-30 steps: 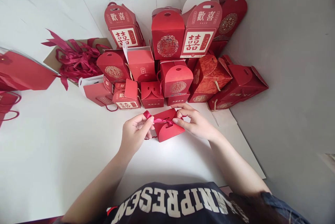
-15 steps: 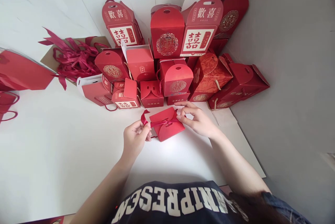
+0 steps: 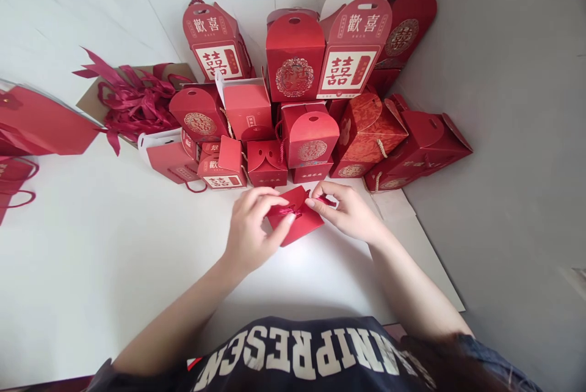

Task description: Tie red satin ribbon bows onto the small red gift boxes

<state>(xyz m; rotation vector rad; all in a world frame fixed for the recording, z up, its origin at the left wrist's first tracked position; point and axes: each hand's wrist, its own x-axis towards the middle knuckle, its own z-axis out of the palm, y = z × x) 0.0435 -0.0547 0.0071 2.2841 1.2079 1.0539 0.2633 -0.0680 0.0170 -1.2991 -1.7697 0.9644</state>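
A small red box [image 3: 302, 230] lies on the white table, with a dark red ribbon [image 3: 289, 212] knotted across its top flaps. Over the box's left side is my left hand [image 3: 254, 227], its thumb and fingers apart around the knot and covering part of the box. On the right, my right hand [image 3: 341, 209] pinches the ribbon between thumb and index finger at the box's upper right edge.
Several red gift boxes [image 3: 296, 56] stand stacked behind my hands. At the back left, a cardboard box [image 3: 89, 102] holds loose dark red ribbons [image 3: 137, 102]. Red bags [image 3: 50, 120] are at the far left. A grey wall [image 3: 517, 135] rises at the right.
My left hand has left the ribbon's left end and moved right, over the box and knot, with its fingers spread. My right hand stays near the same spot, still pinching ribbon.
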